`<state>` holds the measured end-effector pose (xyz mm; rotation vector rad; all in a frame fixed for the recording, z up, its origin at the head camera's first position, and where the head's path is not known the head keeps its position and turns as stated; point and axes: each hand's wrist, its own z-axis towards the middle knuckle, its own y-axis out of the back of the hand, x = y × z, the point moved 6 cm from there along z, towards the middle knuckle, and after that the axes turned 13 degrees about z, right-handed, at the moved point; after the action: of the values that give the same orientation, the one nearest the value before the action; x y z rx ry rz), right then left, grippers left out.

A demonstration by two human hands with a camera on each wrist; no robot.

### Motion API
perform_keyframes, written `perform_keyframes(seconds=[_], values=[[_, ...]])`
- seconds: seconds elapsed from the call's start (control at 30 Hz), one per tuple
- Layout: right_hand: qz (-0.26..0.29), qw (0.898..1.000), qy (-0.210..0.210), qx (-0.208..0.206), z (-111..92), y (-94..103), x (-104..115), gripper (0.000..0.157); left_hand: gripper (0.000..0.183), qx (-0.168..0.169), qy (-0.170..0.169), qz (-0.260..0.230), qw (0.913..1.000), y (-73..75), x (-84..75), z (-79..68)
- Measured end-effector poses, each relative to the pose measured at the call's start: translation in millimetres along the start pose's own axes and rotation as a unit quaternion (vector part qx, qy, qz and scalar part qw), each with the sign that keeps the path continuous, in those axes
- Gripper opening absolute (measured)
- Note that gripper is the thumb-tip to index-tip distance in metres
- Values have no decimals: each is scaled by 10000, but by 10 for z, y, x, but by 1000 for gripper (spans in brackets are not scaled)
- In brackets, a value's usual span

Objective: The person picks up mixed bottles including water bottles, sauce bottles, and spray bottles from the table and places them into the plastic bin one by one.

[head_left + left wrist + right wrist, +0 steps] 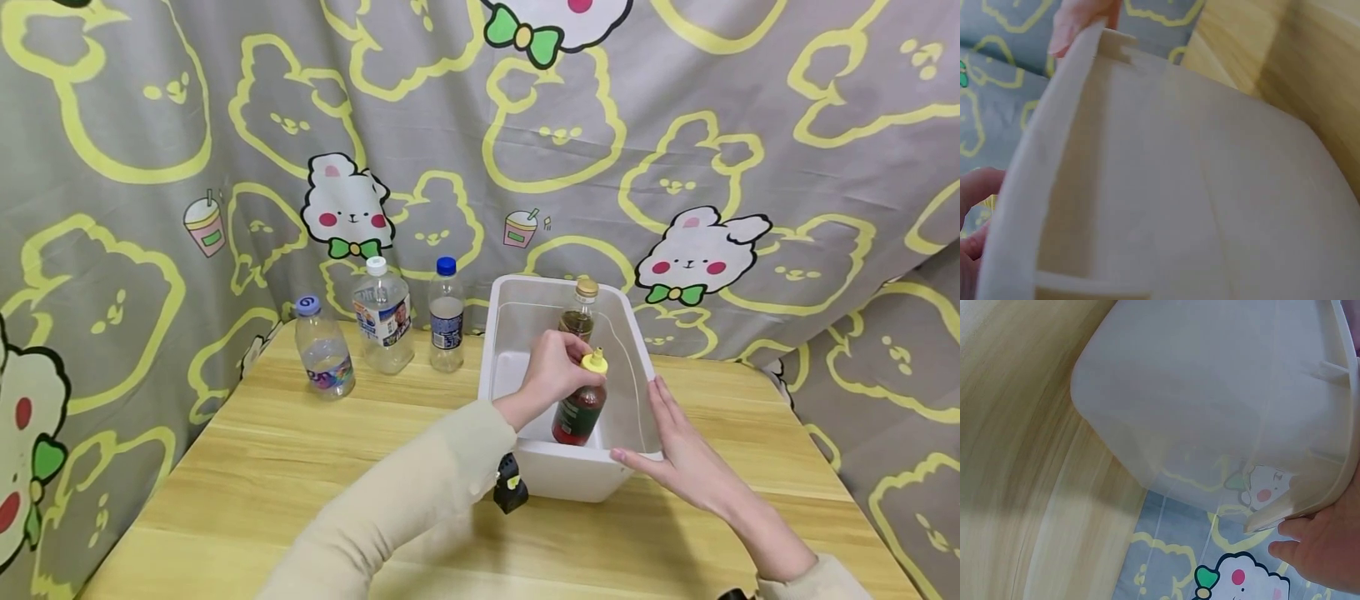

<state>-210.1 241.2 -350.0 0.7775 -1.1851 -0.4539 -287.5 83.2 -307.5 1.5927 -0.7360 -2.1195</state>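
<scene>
Inside a white plastic bin (525, 457), my left hand (557, 367) pinches the yellow nozzle cap (595, 363) of a bottle of red liquid (577, 417) with a dark label. That bottle leans slightly, its lower end near the bin's front wall. Behind it in the bin stands a gold-capped bottle (579, 312), partly covered by my left hand. My right hand (686, 458) rests on the bin's front right corner, thumb on the front rim and straight fingers along the right side. In the right wrist view, its fingers (1294, 540) touch the rim from outside.
Left of the bin, three clear plastic bottles stand on the wooden table (300, 467): one with a purple cap (326, 354), one with a white cap (384, 325), one with a blue cap (447, 321). A patterned grey curtain (450, 108) hangs behind the table and at its sides.
</scene>
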Motion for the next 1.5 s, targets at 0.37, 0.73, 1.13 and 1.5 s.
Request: perform_keyframes(seconds=[0.37,0.73,1.13,1.5], values=[[9,10000,-4,29,4,-1,4,99,25,41,523,295,9982,-180,84,49],[1,10000,-39,57,13,-9,-4,100,31,246,1167,429,9919,-318,155,48],[-16,10000,7,35,9,-11,-4,100,34,439,1319,828,9868,-396,192,53],[-32,10000,-3,38,10,-10,10,100,35,561,1610,1036,9799,-426,205,44]])
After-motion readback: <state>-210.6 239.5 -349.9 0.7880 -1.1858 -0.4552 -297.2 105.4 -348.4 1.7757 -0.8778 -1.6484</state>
